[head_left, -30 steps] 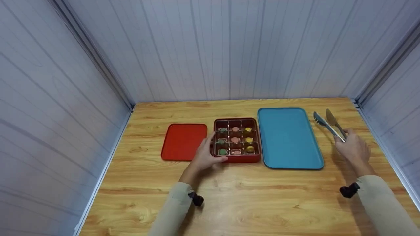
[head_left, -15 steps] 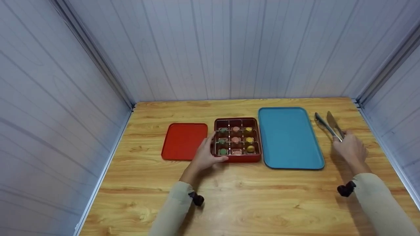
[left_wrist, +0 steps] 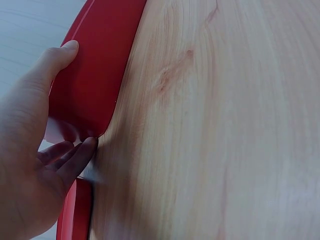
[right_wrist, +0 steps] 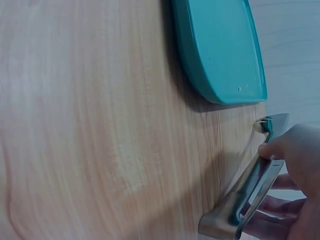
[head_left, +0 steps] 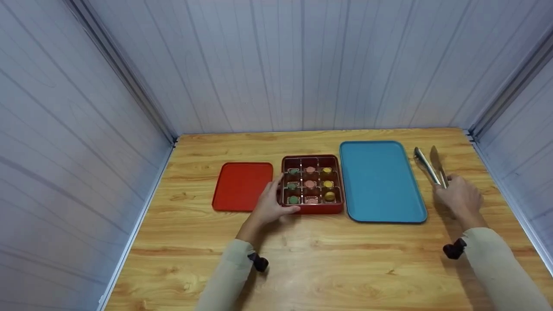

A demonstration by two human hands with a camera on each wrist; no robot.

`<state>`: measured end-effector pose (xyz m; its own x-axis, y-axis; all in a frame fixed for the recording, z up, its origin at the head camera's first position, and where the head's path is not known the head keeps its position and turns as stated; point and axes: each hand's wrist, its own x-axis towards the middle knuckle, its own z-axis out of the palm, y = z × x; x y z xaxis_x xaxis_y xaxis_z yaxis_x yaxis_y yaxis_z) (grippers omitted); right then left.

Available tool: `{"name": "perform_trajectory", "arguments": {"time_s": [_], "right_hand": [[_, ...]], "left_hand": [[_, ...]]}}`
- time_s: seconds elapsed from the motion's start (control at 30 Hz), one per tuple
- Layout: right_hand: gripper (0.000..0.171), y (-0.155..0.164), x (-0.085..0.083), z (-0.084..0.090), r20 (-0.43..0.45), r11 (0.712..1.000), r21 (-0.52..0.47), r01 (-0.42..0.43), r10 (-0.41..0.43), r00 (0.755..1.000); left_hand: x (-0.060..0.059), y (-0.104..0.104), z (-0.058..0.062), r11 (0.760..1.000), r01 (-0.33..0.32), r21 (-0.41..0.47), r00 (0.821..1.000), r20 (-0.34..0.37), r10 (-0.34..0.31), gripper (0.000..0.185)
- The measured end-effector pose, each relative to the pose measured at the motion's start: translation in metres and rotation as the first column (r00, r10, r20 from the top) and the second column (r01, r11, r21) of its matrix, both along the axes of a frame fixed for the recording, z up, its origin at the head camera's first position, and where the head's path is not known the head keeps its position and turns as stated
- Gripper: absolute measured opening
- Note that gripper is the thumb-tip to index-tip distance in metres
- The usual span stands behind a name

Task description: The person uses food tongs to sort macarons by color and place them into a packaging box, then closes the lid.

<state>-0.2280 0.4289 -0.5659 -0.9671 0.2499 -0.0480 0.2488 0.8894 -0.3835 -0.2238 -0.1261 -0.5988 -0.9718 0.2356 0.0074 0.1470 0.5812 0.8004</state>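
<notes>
Left hand (head_left: 268, 206) grips the near-left corner of the red compartment box (head_left: 312, 185), mid-desk between red lid (head_left: 241, 186) and blue tray (head_left: 379, 181). Right hand (head_left: 459, 198) clasps the metal tongs (head_left: 430, 166), right of the tray on the desk (head_left: 328, 259).

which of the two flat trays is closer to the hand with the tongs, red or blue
The blue tray. It lies just left of the right hand holding the tongs; the red tray sits far off, beyond the compartment box.
</notes>
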Motion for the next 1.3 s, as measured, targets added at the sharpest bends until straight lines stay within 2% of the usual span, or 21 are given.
{"name": "perform_trajectory", "arguments": {"time_s": [0.33,0.53,0.67,0.77,0.93,1.1,1.3], "right_hand": [[0.063,-0.001,0.001,0.0,0.012,1.0,0.001,0.01,-0.01,1.0],[0.072,-0.005,0.001,0.002,0.029,0.999,0.006,0.035,-0.035,0.999],[0.08,-0.008,0.0,0.006,0.048,0.999,0.012,0.053,-0.053,0.997],[0.08,-0.012,-0.002,0.012,-0.002,0.998,0.009,0.068,-0.068,0.998],[0.066,-0.027,-0.008,0.023,-0.109,0.999,-0.009,0.053,-0.054,0.993],[0.056,-0.055,-0.015,0.033,-0.18,0.998,-0.056,0.014,-0.024,0.983],[0.05,-0.1,-0.026,0.041,-0.257,0.993,-0.073,-0.088,0.066,0.964]], "left_hand": [[-0.001,0.0,0.0,1.0,-0.001,-0.016,1.0,-0.002,0.001,0.124],[-0.001,-0.001,0.002,1.0,0.005,-0.025,1.0,0.0,-0.005,0.126],[-0.001,-0.002,0.007,0.999,0.031,-0.032,0.999,0.009,-0.031,0.124],[-0.001,-0.002,0.011,0.998,0.05,-0.049,0.998,0.033,-0.048,0.121],[-0.002,-0.003,0.019,0.997,0.036,-0.065,0.998,0.049,-0.033,0.112],[-0.007,-0.006,0.028,0.997,0.004,-0.08,1.0,0.005,-0.004,0.102],[-0.018,-0.016,0.04,0.992,-0.054,-0.117,0.997,-0.056,0.048,0.091]]}}
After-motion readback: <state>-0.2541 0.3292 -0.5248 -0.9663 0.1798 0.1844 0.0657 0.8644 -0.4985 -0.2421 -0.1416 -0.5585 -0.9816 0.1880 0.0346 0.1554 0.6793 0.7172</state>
